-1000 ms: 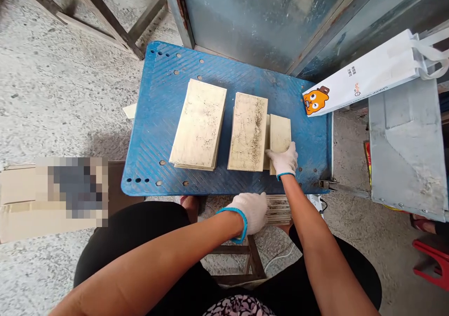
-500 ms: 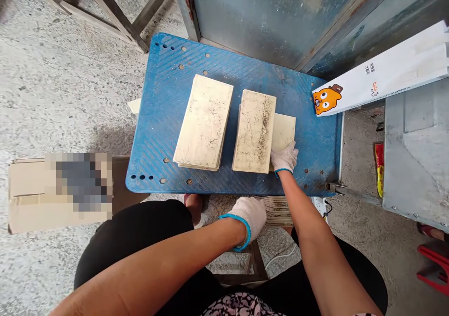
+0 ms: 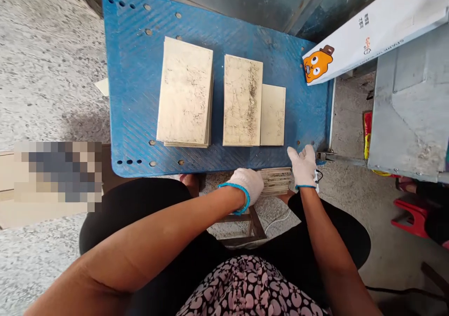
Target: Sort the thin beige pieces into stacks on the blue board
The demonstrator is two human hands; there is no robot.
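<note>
Below the near edge of the blue platform, my left hand (image 3: pixel 248 181), in a white glove with a blue cuff, is closed on the left end of a stack of thin boards (image 3: pixel 276 181). My right hand (image 3: pixel 303 167), gloved the same way, is at the right of that stack, its fingers apart and nothing in them. On the platform lie a thick pile of cream boards (image 3: pixel 184 93) and a second pile (image 3: pixel 242 100) with dark smudges. A single-looking cream board (image 3: pixel 272 114) lies against the second pile's right side, partly under it.
The blue ribbed platform (image 3: pixel 136 86) has a metal hinge (image 3: pixel 324 156) at its right corner. A white paper bag (image 3: pixel 351 49) with an orange cartoon lies at the back right, beside a grey metal box (image 3: pixel 414 114). A red stool (image 3: pixel 409 217) stands at right, a cardboard box (image 3: pixel 10 208) at left.
My right hand has left the cream board and come back toward me, to the right of the lower stack. My left hand stays on that stack. The view has shifted.
</note>
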